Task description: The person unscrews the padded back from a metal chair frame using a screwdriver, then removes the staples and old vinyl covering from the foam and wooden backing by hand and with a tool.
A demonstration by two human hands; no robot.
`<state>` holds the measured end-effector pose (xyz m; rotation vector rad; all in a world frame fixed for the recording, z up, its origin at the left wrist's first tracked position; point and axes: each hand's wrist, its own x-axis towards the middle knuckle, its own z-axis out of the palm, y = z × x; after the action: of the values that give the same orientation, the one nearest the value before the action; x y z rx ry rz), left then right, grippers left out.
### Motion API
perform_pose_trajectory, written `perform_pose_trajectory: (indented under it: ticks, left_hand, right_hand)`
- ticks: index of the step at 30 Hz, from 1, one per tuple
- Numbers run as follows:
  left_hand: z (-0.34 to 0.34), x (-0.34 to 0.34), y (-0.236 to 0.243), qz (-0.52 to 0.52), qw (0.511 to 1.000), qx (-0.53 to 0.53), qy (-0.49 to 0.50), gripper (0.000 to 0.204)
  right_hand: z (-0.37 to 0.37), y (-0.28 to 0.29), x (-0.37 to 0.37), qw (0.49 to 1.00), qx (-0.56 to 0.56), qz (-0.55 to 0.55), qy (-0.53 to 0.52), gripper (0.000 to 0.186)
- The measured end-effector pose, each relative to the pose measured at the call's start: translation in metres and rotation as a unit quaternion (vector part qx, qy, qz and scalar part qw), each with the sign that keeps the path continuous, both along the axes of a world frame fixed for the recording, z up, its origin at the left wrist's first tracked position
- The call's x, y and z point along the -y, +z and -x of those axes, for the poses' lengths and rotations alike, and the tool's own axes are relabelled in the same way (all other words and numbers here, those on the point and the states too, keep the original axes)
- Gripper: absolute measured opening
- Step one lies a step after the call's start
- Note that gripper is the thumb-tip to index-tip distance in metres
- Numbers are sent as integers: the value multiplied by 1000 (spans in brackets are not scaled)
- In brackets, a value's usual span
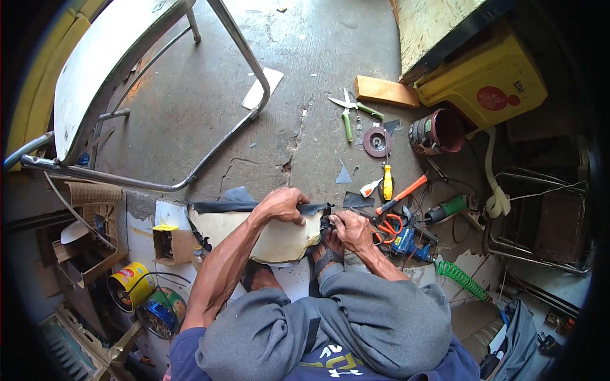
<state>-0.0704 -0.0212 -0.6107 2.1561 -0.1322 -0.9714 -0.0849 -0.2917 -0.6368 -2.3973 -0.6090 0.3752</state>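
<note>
A cream-coloured padded panel point(270, 240), probably a seat pad, lies in front of my feet. Black covering material point(222, 207) is folded over its far edge and bunched at both side corners. My left hand point(283, 204) is closed over the far edge, its thumb on the cream face and its fingers curled over the black material. At the right corner, my right hand point(352, 230) pinches a gathered bit of the same material. Beside my right hand lie scissors with orange handles point(392, 222) and a blue air tool point(405, 244) with a coiled green hose point(459, 277).
A hammer with an orange handle point(406, 192), a yellow screwdriver point(387, 183), a flap disc point(377, 141) and green-handled shears point(347, 122) lie on the concrete floor. A metal-framed chair point(222, 149) stands far left. Tins point(130, 284) and a cardboard box point(173, 246) sit left.
</note>
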Motion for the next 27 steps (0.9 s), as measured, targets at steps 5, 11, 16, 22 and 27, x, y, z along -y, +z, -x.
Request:
perform_pose_trajectory:
  ticks: [5,11,16,22,27]
  left_hand:
    - [3,-4,10,29,999,-10,36,60]
    - [4,-11,25,89,993,-40,74,54]
    - [7,-13,36,98,990,-29,97,56]
    - [14,-16,39,234,950,-80,190,50]
    - [18,-13,45,206,956,-75,193,46]
  right_hand:
    - [-9,10,-4,954,-250,-106,-124,27]
    - [-22,32,-9,977,-174,-104,-67,31]
    - [-41,43,-8,954,-277,-95,-63,35]
    - [-36,38,-6,704,-555,-422,-137,33]
    - [-30,44,-11,660,-572,-458,-163,31]
